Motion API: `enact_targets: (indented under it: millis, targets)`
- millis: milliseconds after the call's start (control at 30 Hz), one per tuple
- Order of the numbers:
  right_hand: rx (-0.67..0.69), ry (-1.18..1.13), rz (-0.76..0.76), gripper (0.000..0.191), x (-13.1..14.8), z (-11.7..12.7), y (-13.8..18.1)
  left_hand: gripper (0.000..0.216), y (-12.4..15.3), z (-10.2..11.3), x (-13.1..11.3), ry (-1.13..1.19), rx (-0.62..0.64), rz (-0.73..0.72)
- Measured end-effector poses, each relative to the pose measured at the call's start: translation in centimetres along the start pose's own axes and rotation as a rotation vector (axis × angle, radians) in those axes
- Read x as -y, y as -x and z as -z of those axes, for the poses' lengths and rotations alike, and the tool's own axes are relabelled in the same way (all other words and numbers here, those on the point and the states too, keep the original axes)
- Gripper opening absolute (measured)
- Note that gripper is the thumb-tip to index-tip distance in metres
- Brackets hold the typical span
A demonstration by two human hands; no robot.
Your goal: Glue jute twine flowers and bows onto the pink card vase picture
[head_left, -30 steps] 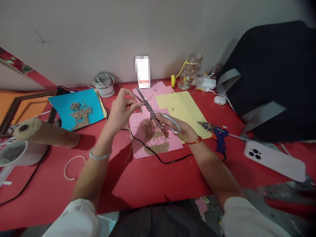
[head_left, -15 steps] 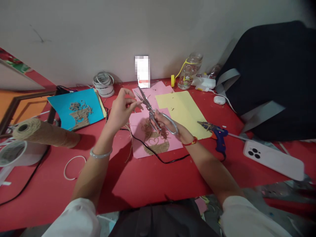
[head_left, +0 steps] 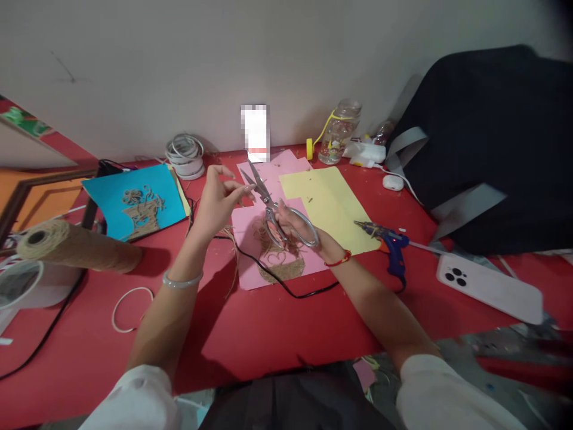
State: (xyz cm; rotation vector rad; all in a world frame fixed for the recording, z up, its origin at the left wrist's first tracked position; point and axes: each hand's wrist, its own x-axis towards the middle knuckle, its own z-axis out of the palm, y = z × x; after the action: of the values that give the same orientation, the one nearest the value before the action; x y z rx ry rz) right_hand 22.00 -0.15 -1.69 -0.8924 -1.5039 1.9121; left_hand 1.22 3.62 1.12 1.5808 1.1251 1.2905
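Red worktop (head_left: 268, 334) against a pale grey wall (head_left: 290, 60); we're at the near edge. Our right hand (head_left: 292, 223) grips the scissors (head_left: 267, 201) by the handles, held up over the pink paper (head_left: 245, 276). Long axis runs diagonally: handle loops near and to the right, tips far and to the left. Blades parted in a narrow V, one handle loop sitting wide outside our fingers.

Our left hand (head_left: 213, 200) is just left of the blades, fingers bent, thumb and fingertips close together beside them. Can't tell whether we have a scrap pinched there; too small to read.

Below the scissors: a twine design (head_left: 286, 270) on the pink paper, heart outline in it, upper part partly hidden by our right hand. Black cable (head_left: 286, 290) crosses its lower left. Yellow paper (head_left: 333, 203) lies to the right, a few small bits on it. Blue glue gun (head_left: 396, 249) just beyond that, nozzle pointing left; white phone (head_left: 490, 288) lies face down, near the gun.

On our left: twine spool (head_left: 85, 248) on its side, axis left to right, and blue paper (head_left: 111, 200) carrying a second twine piece (head_left: 143, 215).
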Motion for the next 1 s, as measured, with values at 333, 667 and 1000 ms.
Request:
enact_targets:
  millis: [333, 667, 1000]
  targets:
    - [0.21, -0.204, 0.007, 0.076, -1.0, 0.2, -1.1, 0.044, 0.1, -1.3, 1.0, 0.362, 0.295, 0.179]
    - [0.211, -0.21, -0.004, 0.077, -1.2, 0.2, -1.4, 0.042, 0.1, -1.5, 1.0, 0.319, 0.28, 0.185]
    - [0.263, -0.265, 0.064, 0.075, -2.0, 0.4, -1.8, 0.043, 0.1, -1.4, 0.9, 0.32, 0.279, 0.205]
